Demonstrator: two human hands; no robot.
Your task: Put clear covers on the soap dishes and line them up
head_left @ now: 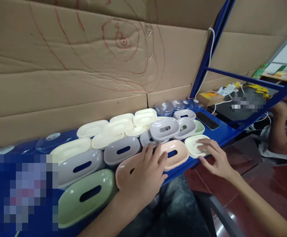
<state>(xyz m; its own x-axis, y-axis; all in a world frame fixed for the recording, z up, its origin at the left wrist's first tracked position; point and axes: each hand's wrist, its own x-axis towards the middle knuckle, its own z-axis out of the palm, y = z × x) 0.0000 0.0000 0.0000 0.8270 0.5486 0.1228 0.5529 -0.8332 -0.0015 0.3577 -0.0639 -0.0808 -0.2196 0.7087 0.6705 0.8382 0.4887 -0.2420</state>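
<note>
Looks like smooth, shiny plastic for the peach dishes (181,152) and dull, creased cardboard for the wall (84,86).

Red-marked cardboard wall (84,59) behind a blue metal frame (243,77), glossy red tiled floor (264,194) below.

Your tabletop (227,132): blue, long, mostly covered. Oval slotted dishes lie across it. Near edge, from your left: green dish (68,205), two peach dishes (181,154) side by side, then a shallow cream dish (191,144) near your right end. Behind those, a row of lilac-grey dishes (111,153); toward your right they bunch up and overlap, with a second green dish (199,127) partly hidden there. Further back, shallow cream trays (92,128), some overlapping. See-through lids (164,108) along your far edge, both ends. Dark phone (207,120) lies flat, right end. Lower-left patch pixelated, can't tell.
</note>
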